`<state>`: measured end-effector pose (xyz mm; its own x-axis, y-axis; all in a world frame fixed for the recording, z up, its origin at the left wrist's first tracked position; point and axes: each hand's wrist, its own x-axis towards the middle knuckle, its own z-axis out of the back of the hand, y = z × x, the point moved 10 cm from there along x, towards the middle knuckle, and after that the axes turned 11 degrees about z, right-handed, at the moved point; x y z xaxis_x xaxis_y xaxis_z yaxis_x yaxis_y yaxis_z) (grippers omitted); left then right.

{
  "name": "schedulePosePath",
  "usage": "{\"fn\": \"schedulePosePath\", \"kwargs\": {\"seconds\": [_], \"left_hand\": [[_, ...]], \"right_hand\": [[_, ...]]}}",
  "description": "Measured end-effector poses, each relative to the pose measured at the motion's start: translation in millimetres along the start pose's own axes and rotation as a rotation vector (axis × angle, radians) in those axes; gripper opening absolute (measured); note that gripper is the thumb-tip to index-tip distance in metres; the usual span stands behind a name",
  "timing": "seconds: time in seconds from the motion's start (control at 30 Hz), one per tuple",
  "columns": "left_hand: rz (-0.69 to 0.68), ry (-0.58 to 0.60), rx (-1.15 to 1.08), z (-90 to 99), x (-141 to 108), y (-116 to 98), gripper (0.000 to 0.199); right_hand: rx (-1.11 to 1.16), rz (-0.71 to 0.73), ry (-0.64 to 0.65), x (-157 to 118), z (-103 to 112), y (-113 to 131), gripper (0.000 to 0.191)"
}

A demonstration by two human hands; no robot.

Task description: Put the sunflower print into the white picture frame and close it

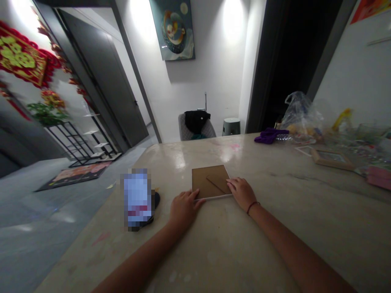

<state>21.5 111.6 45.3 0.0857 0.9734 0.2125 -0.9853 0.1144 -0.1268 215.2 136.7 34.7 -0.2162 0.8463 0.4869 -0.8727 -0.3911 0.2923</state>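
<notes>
From the head view, a blurred patch of square blocks covers the screen of the phone-like thing (137,197) on my left, so what it shows is lost; the clutter at the far right is smeared, with a clear plastic bag (301,114) and a wooden frame (330,163) just made out; both my forearms run off the lower edge, and the underside of the brown panel (210,179) is hidden. That panel lies before me on the pale table (259,252), white along its edges, a thin slanting strip on its face; my left hand (185,207) is partly curled at its near left corner, gripping it there; my right hand (241,193), a dark band (253,207) at the wrist, has its fingers bent in and holds the right edge; a yellow character stands on the red hanging (18,53), too tilted for me to read; the black garment (195,120) bears a tiny white mark, illegible.
</notes>
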Motion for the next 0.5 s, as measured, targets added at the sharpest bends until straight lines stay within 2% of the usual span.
{"fn": "schedulePosePath", "kwargs": {"seconds": [0.1, 0.17, 0.27, 0.37, 0.5], "left_hand": [[0.056, -0.037, 0.01, 9.0, 4.1, 8.2, 0.061], [0.135, -0.078, 0.015, 16.8, 7.5, 18.2, 0.069], [0.209, -0.088, 0.081, 20.0, 11.4, 28.7, 0.063], [0.194, -0.022, 0.138, 10.2, 13.0, 30.5, 0.066], [0.193, -0.031, 0.133, 7.7, 13.7, 31.9, 0.064]], "right_hand": [[-0.139, -0.044, -0.134, -2.1, 24.7, -1.4, 0.045], [-0.213, -0.086, -0.178, -5.6, 36.0, -7.9, 0.058], [-0.257, -0.151, -0.061, -9.5, 28.3, -23.6, 0.072], [-0.242, -0.189, 0.08, -13.0, 11.9, -36.1, 0.079], [-0.224, -0.229, 0.045, -13.1, 14.6, -42.3, 0.074]]}}
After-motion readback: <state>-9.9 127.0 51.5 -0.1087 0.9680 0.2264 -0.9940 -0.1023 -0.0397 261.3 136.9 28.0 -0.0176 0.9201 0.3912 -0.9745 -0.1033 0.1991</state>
